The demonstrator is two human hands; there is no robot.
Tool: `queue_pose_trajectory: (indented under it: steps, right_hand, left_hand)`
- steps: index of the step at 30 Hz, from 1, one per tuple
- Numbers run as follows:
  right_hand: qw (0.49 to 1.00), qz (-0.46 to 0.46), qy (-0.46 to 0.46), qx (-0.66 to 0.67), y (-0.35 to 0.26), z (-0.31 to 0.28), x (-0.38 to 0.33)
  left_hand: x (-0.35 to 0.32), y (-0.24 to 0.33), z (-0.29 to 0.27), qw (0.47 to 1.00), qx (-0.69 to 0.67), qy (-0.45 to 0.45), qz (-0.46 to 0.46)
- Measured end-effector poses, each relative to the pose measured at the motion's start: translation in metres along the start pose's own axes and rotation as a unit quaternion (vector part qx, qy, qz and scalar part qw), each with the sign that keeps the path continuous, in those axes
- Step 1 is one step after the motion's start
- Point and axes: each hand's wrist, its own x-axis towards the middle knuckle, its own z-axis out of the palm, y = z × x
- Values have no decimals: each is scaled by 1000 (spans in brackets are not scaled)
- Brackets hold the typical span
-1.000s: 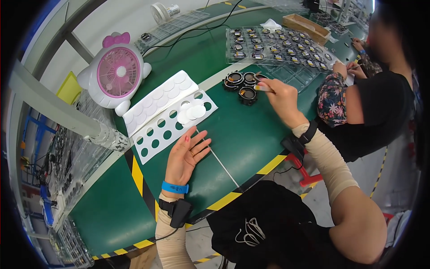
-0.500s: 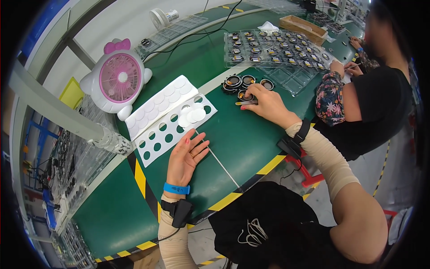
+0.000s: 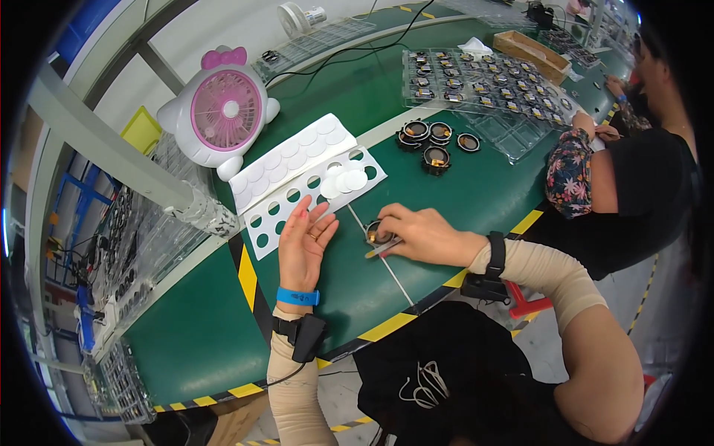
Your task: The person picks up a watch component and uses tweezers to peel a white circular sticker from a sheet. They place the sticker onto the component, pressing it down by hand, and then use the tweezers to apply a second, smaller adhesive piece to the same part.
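Observation:
My right hand point(image 3: 420, 236) is closed on a round black watch case point(image 3: 377, 233), held just over the green table. Pinched along with it is a slim metal tool, seemingly tweezers point(image 3: 383, 249), with a yellowish end. Palm up and fingers spread, my left hand point(image 3: 303, 245) is empty beside a white sticker sheet point(image 3: 264, 249) with rows of round holes. Several loose white discs point(image 3: 349, 181) lie in a pile on that sheet. Farther right stand more round watch cases point(image 3: 436, 157) with dark faces, grouped together.
A white and pink fan point(image 3: 227, 111) stands at the back left. Clear trays of small parts point(image 3: 483, 82) and a wooden box point(image 3: 532, 56) are at the back right. A co-worker point(image 3: 632, 163) sits on the right. Striped tape point(image 3: 387, 327) marks the table's near edge.
My right hand has come left and nearer from the group of watch cases, bringing one case and the tool. My left hand stays open by the sheet. The view has shifted slightly.

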Motion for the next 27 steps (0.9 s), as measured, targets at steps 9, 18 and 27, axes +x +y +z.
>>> queue_pose_trajectory:
  steps: [9,18,27]
  right_hand:
    - [985,51,161,-41,20,16,109]
    - [975,179,44,-123,69,30,187]
    - [978,98,52,-174,72,29,204]
  left_hand:
    - [0,9,-10,878,435,28,196]
    - [-54,2,-2,587,754,-172,240]
    - [-91,22,-23,654,727,23,208]
